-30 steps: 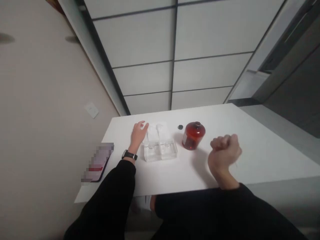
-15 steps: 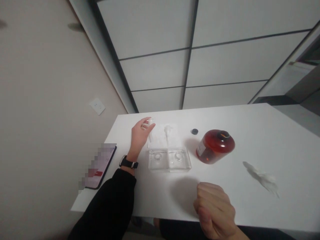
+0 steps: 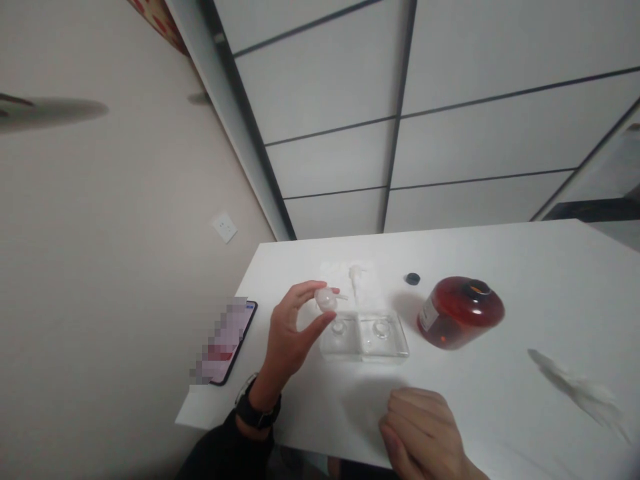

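My left hand [image 3: 293, 327] is raised over the white table [image 3: 475, 247], pinching a small round clear cap [image 3: 325, 299] between thumb and fingers. Just right of it lies a clear two-well case [image 3: 365, 335]. A second clear cap with a stem [image 3: 355, 277] rests on white tissue behind the case. A squat red bottle [image 3: 460, 312] stands open to the right, with its small black cap [image 3: 412, 279] behind it. My right hand [image 3: 425, 437] is curled into a loose fist at the table's near edge, with nothing visible in it.
A phone [image 3: 227, 341] lies at the table's left edge beside the wall. A crumpled white tissue [image 3: 583, 393] lies at the right. A wall socket [image 3: 225, 227] is on the left wall. Tiled floor lies beyond the table.
My left hand lifted the small clear cap off the tissue and drew it toward me. My right hand dropped from beside the bottle to the near edge, leaving a tissue on the right.
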The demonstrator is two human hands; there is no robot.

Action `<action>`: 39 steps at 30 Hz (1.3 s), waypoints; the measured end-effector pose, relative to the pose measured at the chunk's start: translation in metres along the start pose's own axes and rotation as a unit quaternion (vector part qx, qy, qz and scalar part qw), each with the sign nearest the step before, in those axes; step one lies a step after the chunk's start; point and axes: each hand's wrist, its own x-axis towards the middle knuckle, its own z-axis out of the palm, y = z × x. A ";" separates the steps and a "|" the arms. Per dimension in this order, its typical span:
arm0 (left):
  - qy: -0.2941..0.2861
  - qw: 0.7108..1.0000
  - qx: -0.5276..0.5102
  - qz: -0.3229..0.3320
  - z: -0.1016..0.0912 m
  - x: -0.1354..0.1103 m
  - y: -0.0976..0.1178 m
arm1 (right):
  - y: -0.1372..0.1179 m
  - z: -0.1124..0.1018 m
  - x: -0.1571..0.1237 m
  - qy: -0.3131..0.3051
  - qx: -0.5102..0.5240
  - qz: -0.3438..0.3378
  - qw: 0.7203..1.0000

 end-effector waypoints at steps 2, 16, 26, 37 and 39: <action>-0.033 0.999 0.008 -0.012 -0.002 -0.003 -0.006 | 0.001 0.001 0.000 0.000 -0.001 -0.001 1.000; -0.138 0.987 -0.050 -0.063 0.001 -0.015 -0.032 | 0.009 0.012 -0.003 -0.091 -0.045 0.056 0.993; -0.178 0.982 -0.027 -0.051 0.000 -0.015 -0.028 | 0.015 0.017 -0.010 -0.141 -0.083 0.079 0.983; -0.198 0.979 -0.031 -0.047 0.005 -0.018 -0.024 | 0.017 0.017 -0.016 -0.125 -0.060 0.076 0.987; -0.196 0.978 -0.037 -0.060 0.005 -0.018 -0.023 | 0.019 0.018 -0.020 -0.123 -0.054 0.081 0.988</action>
